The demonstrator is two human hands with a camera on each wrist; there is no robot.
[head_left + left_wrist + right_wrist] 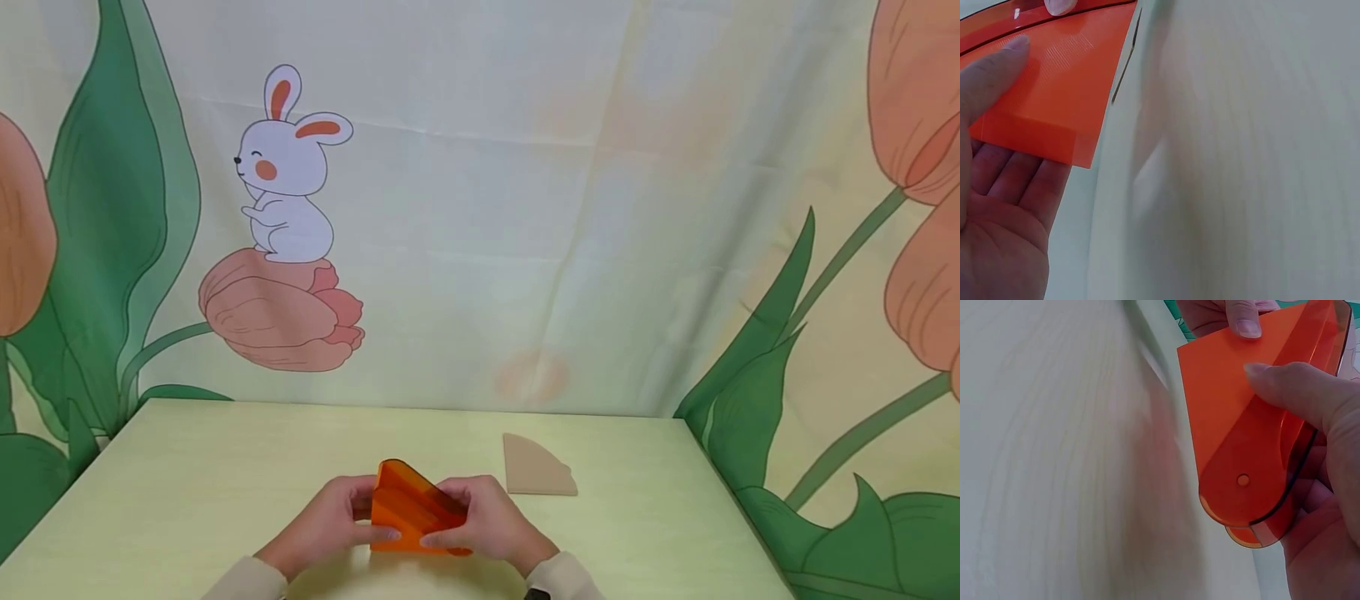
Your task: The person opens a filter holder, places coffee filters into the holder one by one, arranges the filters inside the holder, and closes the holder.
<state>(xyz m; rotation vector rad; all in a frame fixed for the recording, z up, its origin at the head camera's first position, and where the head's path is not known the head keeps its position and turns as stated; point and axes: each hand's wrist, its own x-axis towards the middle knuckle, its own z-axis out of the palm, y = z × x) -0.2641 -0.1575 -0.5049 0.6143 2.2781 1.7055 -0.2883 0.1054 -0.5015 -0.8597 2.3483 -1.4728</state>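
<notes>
Both hands hold an orange see-through plastic wedge-shaped case [408, 518] upright just above the near part of the table. It has a rounded corner with a small round spot, and a more solid orange layer [1216, 394] shows at its other end. My left hand [327, 518] grips the left end, thumb on the front face and fingers behind. My right hand [497, 518] grips the right end the same way, its thumb pressing the face near the left thumb. Part of the right fingers is hidden behind the case [1054, 94].
A flat tan fan-shaped piece [536, 468] lies on the pale wood-grain table [637, 517], beyond and right of the hands. Behind the table hangs a cloth backdrop [480, 208] printed with a rabbit and tulips.
</notes>
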